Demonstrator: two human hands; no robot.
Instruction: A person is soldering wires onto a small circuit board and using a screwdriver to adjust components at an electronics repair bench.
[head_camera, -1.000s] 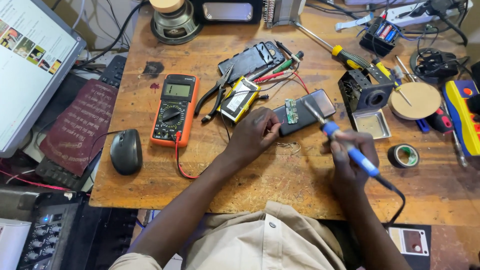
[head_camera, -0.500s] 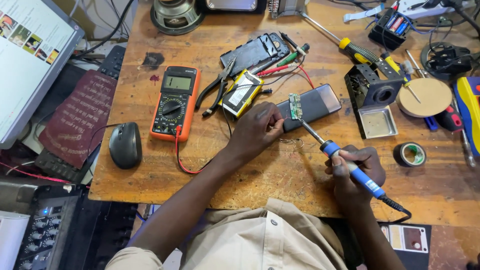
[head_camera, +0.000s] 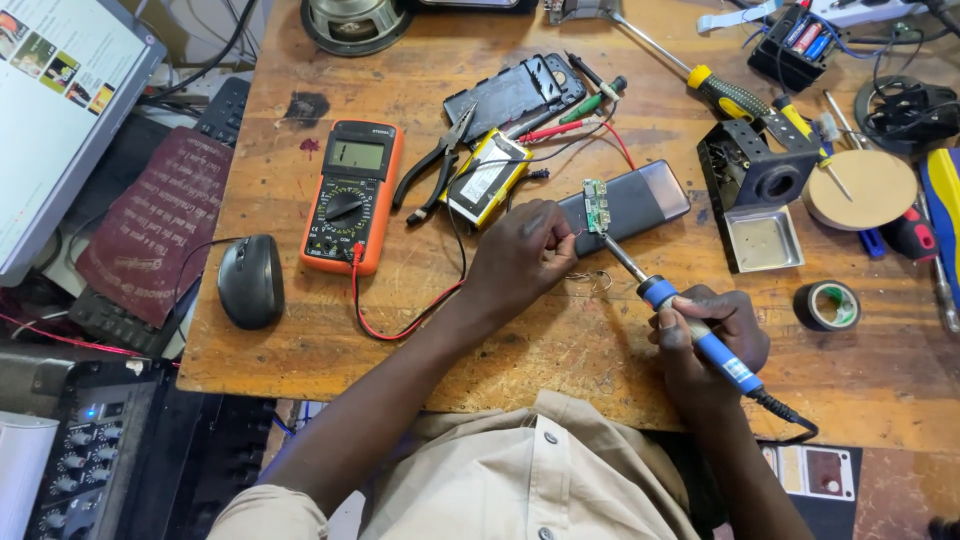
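Just right of the frame's middle, the right hand (head_camera: 708, 335) is closed in a firm grip around a blue-handled soldering iron (head_camera: 690, 325). Its long axis runs diagonally, cord end at lower right, metal tip pointing to upper left and reaching the small green circuit board (head_camera: 596, 205) at the near end of a dark grey power bank (head_camera: 640, 200). The left hand (head_camera: 525, 255) rests on the wooden table (head_camera: 300, 330), fingertips pinched on something thin beside that board. An orange multimeter (head_camera: 350, 195) lies at centre left.
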